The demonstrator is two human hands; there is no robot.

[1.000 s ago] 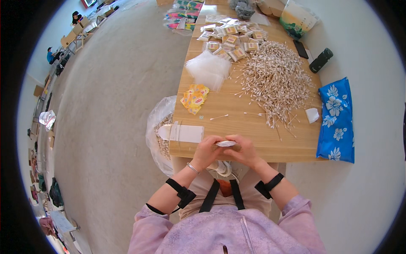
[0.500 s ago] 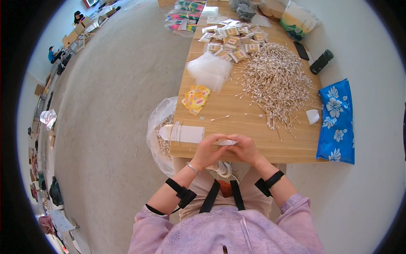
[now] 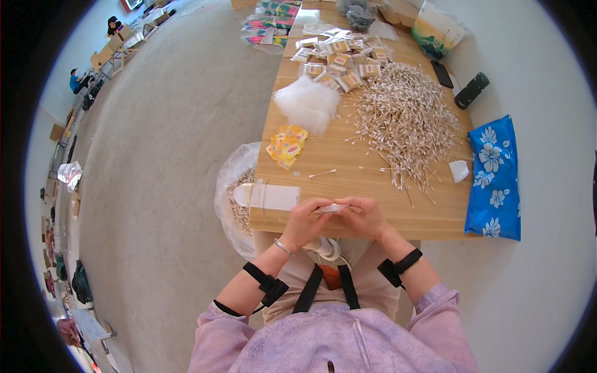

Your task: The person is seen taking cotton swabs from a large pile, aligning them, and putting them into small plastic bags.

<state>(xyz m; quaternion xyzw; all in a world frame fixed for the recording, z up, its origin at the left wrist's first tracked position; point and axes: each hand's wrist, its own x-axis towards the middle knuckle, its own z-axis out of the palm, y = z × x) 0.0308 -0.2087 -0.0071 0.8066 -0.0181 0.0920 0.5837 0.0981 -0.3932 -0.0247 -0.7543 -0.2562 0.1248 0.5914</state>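
At the table's near edge, my left hand [image 3: 303, 222] and my right hand [image 3: 367, 219] are closed on a small clear plastic bag [image 3: 334, 208], pinching it from both sides. Its contents are mostly hidden by my fingers. Left of my hands lies a white card-like piece with a rounded end [image 3: 273, 196], reaching over the table's side. Farther off, a single cotton swab [image 3: 323, 173] lies by itself. A large heap of cotton swabs [image 3: 404, 115] spreads beyond my right hand. Yellow printed cards [image 3: 287, 145] and a stack of clear plastic bags [image 3: 308, 102] sit to the left.
Many filled packets [image 3: 342, 59] are piled at the back of the wooden table [image 3: 373, 219]. A blue flowered pouch [image 3: 493, 180], black bottle [image 3: 472, 91] and phone [image 3: 443, 74] line the right side. A plastic sack of swabs [image 3: 239, 214] stands beside the table's left edge. Two people sit far left.
My right fingers have shifted slightly along the small plastic bag, and its top now looks flatter. The hands stay in almost the same place. The table's things have not moved.
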